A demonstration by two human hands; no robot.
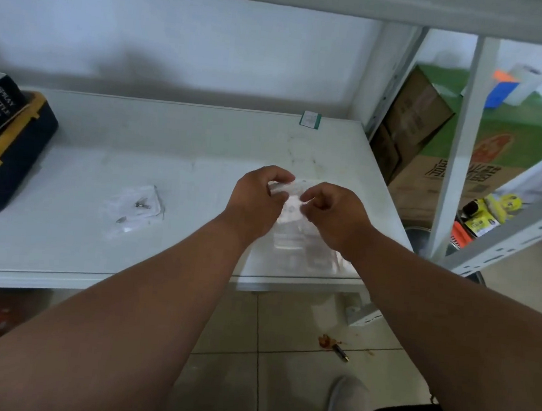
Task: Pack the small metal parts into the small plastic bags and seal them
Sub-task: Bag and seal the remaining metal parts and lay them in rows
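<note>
Both hands pinching one small plastic bag over the right part of the table.

I see my left hand (257,201) and right hand (331,214) close together, fingers curled and pinching the top edge of a small clear bag (292,194), held above a pile of more bags (298,247) at the near right edge of the white table (138,134). To the left lie a few flat bags (135,208) with small metal parts (140,205); I cannot tell whether the held bag has anything inside.
</note>
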